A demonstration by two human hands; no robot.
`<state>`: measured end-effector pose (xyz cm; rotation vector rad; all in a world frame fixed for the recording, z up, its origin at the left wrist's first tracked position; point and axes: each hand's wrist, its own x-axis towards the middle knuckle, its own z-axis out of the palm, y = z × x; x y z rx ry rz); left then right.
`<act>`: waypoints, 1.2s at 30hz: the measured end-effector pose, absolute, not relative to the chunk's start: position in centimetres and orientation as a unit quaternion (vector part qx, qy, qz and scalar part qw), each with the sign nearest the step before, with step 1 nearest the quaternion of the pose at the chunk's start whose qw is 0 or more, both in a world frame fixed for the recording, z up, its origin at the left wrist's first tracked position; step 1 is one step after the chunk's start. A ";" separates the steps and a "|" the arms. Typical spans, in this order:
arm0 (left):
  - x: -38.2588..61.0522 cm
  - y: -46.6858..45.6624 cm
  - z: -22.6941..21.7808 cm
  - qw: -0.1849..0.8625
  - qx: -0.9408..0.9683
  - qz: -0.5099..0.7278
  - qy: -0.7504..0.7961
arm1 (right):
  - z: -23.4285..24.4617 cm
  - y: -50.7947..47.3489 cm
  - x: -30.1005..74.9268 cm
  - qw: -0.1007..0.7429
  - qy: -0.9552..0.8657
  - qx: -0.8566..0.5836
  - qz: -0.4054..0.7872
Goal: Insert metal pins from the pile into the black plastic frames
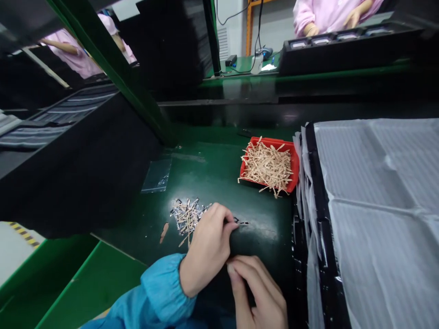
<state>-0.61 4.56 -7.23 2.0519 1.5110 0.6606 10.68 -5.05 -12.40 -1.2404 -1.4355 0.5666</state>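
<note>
My left hand (211,244), coming out of a blue sleeve, is closed in a pinch above the green table. Its fingertips are beside a few small dark strips (244,223); whether one is between them I cannot make out. Just below it, my right hand (259,290) has thumb and fingers pressed together, and anything held there is too small or hidden to name. Left of my left hand lies a loose pile of small silvery, black and tan strips (188,214), partly covered by that hand. A small brown scrap (164,232) rests near the pile.
A red bin (294,167) heaped with tan paper-like strips (267,165) stands at the back right. Stacked black trays with white sheeting (384,219) fill the right side. A clear plastic bag (157,176) lies at left, near a green post (113,68). Co-workers in pink (329,18) are beyond.
</note>
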 end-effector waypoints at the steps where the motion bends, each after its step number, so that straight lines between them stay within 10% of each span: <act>1: -0.9 4.4 -7.1 0.263 0.752 0.246 0.552 | -12.4 -5.0 10.9 0.546 -0.609 -0.524 0.237; 36: -4.7 5.2 -6.8 0.288 0.811 0.284 0.423 | -11.5 -3.1 12.2 0.425 -0.625 -0.614 0.227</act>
